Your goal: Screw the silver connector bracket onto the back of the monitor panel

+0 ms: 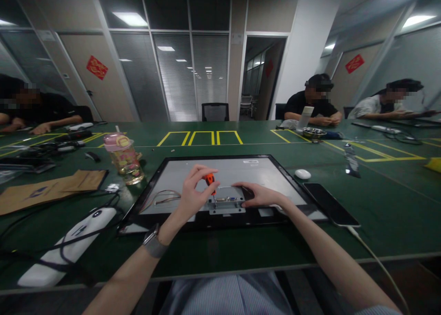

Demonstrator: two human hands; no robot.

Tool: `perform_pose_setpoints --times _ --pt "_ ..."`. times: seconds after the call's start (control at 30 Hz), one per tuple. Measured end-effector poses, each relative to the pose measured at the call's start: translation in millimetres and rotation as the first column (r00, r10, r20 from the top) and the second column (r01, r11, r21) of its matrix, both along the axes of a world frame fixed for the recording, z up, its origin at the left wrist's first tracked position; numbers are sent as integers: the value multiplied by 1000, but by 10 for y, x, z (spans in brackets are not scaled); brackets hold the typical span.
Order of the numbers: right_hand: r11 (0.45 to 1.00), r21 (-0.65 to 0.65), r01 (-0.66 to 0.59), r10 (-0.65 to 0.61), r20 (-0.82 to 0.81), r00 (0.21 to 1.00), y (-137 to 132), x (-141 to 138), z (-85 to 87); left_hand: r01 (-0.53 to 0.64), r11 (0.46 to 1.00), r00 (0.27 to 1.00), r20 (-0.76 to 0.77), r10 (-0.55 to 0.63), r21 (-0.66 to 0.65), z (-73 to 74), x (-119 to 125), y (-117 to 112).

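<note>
A flat display panel [175, 170] with a black frame lies back side up on the table before me. Near its front edge is a metal bracket [225, 210] with connector ports along it. My left hand [195, 193] pinches a short orange-and-black screwdriver [210, 182], held upright with its shaft pointing down at the bracket's left part. At the bracket's right end, my right hand [263, 195] grips with the thumb in front and fingers behind. Thin wires [160, 198] lie on the panel left of my left hand.
On the left are a pink-lidded bottle [126, 159], a brown paper bag [51, 191] and a white power strip [69, 250] with black cables. To the right lie a phone [330, 205] on a cable and a white earbud case [302, 174]. Several people sit across the green table [213, 255].
</note>
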State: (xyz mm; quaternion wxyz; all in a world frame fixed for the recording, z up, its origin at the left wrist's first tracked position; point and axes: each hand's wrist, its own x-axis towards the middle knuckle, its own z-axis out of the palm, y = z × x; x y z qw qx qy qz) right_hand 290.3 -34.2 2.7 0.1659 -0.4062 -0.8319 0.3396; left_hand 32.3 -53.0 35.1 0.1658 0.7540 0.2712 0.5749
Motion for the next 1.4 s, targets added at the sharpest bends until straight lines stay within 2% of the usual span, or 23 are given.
perform_pose_setpoints --times 0.07,0.23,0.3,0.4,0.47,0.6,0.67,0.9,1.1,1.3,1.4 --pt "1000 3 3 -3 2 1000 -9 -3 12 5 1000 999 -36 -5 16 1 -12 -10" --pt "1000 0 13 -13 13 1000 -17 -3 29 153 987 988 9 -153 -56 -12 -24 -29" --pt "1000 -2 12 -12 10 1000 -11 -2 18 126 990 992 23 -125 -55 -16 -16 -24" --pt "1000 -2 9 -9 0 1000 2 4 -9 16 1000 1000 0 -16 5 -8 -7 -18" --pt "1000 4 11 -11 7 1000 11 9 -21 5 1000 1000 -26 -5 16 3 -5 -23" --pt "1000 7 11 -11 21 1000 16 13 -16 152 985 988 12 -152 -77 7 -1 -36" --pt "1000 3 5 -5 13 1000 11 10 -5 180 978 984 39 -176 -104 0 5 -36" --pt "1000 -15 12 -12 -1 1000 -11 -8 23 6 1000 999 -42 -7 -19 28 -9 -31" --pt "1000 1 16 -16 11 1000 -4 -1 12 136 984 985 -90 -146 -111 31 -49 0" --pt "1000 2 21 -21 25 999 -7 -3 20 35 999 993 -113 -38 -33 34 -59 51" --pt "1000 4 23 -23 27 999 -3 -5 12 50 999 989 -142 -51 -7 49 -56 52"
